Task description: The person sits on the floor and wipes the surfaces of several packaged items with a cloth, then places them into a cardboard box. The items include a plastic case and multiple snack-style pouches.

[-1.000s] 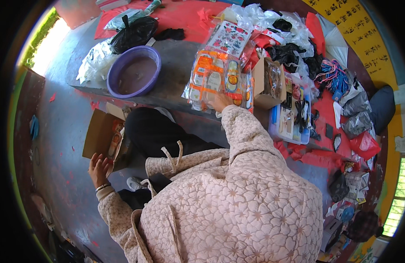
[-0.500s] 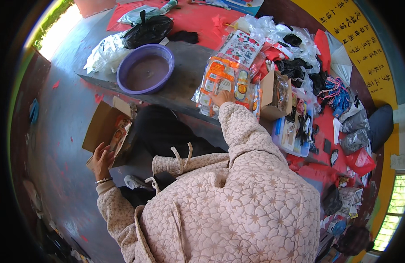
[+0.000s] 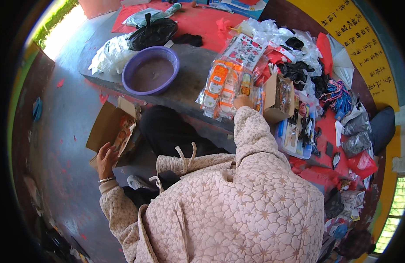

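My left hand rests at the near edge of an open cardboard box, its fingers apart. Inside the box lie orange-and-clear packets. To the right, my right hand reaches over flat plastic packets with orange printing, spread on the dark ledge. Its fingers are curled at the lower end of a narrow orange packet with a yellow-green picture. The fingertips are partly hidden, and what they pinch is unclear. Beyond the packets lies a clear-wrapped sheet with red flower prints.
A purple basin stands on the ledge, beside white and black plastic bags. Right of the packets are a filled cardboard box, a clear bin of small items and a coil of blue-pink cord.
My right hand has moved right across the packets, from the middle ones to the narrow packet's lower end, and its fingers have curled. My left hand stays by the box. The view has shifted slightly.
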The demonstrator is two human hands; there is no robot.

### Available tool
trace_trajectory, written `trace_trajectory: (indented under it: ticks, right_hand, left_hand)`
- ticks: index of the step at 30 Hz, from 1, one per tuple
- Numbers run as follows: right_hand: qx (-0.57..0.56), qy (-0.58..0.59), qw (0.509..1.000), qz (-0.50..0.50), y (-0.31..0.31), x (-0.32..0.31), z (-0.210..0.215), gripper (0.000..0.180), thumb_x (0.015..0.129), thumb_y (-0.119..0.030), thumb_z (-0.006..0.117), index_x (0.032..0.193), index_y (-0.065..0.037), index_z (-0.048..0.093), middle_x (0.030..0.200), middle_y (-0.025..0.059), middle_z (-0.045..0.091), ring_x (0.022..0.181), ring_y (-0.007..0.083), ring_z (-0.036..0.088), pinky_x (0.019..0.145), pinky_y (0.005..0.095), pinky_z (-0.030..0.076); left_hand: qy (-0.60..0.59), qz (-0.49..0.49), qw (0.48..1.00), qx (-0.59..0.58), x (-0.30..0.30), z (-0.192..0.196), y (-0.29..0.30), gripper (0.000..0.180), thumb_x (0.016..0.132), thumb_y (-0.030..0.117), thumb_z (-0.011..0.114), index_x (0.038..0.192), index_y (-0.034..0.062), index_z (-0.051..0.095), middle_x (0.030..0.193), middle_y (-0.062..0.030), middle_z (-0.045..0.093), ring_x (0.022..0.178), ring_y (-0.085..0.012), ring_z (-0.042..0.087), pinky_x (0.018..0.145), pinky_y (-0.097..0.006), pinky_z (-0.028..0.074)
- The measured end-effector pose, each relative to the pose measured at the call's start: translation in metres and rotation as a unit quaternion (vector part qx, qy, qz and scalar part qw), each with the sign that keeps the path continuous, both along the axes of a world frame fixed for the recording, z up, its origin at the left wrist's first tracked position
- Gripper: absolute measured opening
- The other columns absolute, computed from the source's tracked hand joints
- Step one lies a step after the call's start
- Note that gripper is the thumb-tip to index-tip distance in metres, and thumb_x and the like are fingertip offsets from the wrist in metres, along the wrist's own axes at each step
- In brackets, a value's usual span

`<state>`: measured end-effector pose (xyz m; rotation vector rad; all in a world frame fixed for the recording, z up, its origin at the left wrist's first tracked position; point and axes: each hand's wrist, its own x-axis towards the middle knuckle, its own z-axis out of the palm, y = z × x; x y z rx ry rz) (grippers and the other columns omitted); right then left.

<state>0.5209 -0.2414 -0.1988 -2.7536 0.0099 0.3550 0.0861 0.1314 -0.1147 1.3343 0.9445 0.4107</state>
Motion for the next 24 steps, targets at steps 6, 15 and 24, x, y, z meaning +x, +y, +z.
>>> trace_trajectory:
  ticks: [6,15,24]
  right_hand:
    - [-0.007,-0.083,0.963,0.257,-0.076,0.038,-0.067,0.02,0.07,-0.013,0.053,0.079,-0.002,0.068,0.084,0.0135,0.066,0.079,0.0297,0.062,0.075,0.0371,0.048]
    - [0.63,0.349,0.692,-0.048,-0.071,0.02,-0.05,0.028,0.084,-0.019,0.054,0.105,-0.001,0.058,0.096,0.0106,0.063,0.081,0.0211,0.062,0.075,0.0334,0.049]
    - [0.035,-0.025,0.974,0.222,-0.067,0.045,-0.1,0.049,0.085,-0.047,0.048,0.114,-0.007,0.054,0.098,0.0144,0.063,0.09,0.0285,0.06,0.08,0.039,0.046]
  left_hand:
    - [0.004,-0.004,1.0,0.003,-0.002,-0.005,0.002,0.036,0.086,0.021,0.057,0.119,0.0077,0.049,0.101,-0.0061,0.061,0.079,-0.0143,0.061,0.062,-0.022,0.049]
    - [0.018,-0.007,1.0,-0.005,-0.01,-0.019,0.012,0.036,0.086,0.019,0.057,0.119,0.007,0.049,0.1,-0.0067,0.062,0.078,-0.0142,0.062,0.06,-0.022,0.049]
    - [0.035,0.001,0.999,-0.008,-0.014,-0.027,0.009,0.031,0.085,0.014,0.051,0.114,0.0035,0.051,0.096,-0.0088,0.062,0.073,-0.0162,0.062,0.058,-0.026,0.051]
